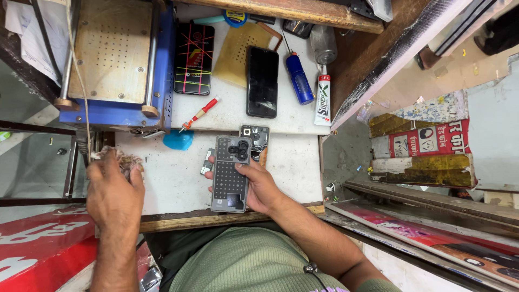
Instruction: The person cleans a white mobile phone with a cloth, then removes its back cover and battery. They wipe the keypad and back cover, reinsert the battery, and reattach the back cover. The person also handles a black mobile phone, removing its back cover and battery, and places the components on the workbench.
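Here, at a cramped repair bench, the right hand [259, 186] is gripping a grey phone [230, 173] back-up, fingers wrapped round its right edge and thumb tip showing at its left edge. The phone is lying just left of the palm, flat over the near part of the white bench [173, 178], its long axis running near to far with the camera cluster at the far end. Beneath its far end, a second opened phone [256, 136] is peeking out. The left hand [112, 192] is closing on a frayed wad [127, 160] at the bench's left edge, fingers curled over it.

To the left of the grey phone, bare white surface is lying open as far as the wad; to the right, a narrow strip is running up to the bench edge. The wooden front lip [216, 219] is sitting just near of the phone's near end. Farther off, a blue machine [116, 59] is crowding the far left corner, with a blue blob [178, 140] and a red screwdriver [201, 113] beside it. A black phone [262, 81], a blue lighter [299, 78] and a glue tube [323, 100] are lining the far right.
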The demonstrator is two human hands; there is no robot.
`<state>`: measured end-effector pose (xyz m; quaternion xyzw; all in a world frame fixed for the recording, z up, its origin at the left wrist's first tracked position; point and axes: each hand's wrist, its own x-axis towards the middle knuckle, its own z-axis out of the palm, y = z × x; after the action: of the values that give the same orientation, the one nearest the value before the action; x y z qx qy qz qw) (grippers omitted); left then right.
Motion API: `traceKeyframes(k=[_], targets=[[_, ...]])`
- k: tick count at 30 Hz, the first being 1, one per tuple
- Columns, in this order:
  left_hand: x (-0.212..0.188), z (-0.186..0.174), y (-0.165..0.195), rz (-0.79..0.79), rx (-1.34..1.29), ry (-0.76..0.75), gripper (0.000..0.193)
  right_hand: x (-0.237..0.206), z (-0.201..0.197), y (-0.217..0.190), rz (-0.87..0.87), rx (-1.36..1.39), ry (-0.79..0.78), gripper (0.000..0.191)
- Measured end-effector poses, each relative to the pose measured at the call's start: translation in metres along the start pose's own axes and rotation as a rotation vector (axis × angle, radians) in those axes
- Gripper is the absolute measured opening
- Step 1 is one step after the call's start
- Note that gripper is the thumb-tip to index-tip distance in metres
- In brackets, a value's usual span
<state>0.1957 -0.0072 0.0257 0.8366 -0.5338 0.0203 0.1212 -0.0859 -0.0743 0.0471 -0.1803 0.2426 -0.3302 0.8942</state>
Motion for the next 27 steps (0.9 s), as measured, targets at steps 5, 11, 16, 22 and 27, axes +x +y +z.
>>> traceKeyframes(k=[5,11,16,22,27], targets=[[-0.003,-0.009,-0.001,-0.070,-0.160,-0.023,0.024,0.003,-0.002,0.000,-0.010,-0.186,0.068,0.053],[-0.033,-0.031,0.064,0.216,-0.859,-0.008,0.017,0.018,-0.016,0.026,-0.112,-0.291,0.167,0.043],[-0.013,-0.016,0.105,0.163,-0.903,0.017,0.028,0.019,-0.019,0.044,-0.292,-0.515,0.175,0.032],[-0.008,0.004,0.108,-0.184,-1.406,-0.390,0.017,0.018,-0.008,0.036,-0.340,-0.558,0.273,0.030],[-0.038,0.001,0.105,-0.158,-1.258,-0.430,0.016,0.022,-0.004,0.016,-0.398,-0.536,0.385,0.033]])
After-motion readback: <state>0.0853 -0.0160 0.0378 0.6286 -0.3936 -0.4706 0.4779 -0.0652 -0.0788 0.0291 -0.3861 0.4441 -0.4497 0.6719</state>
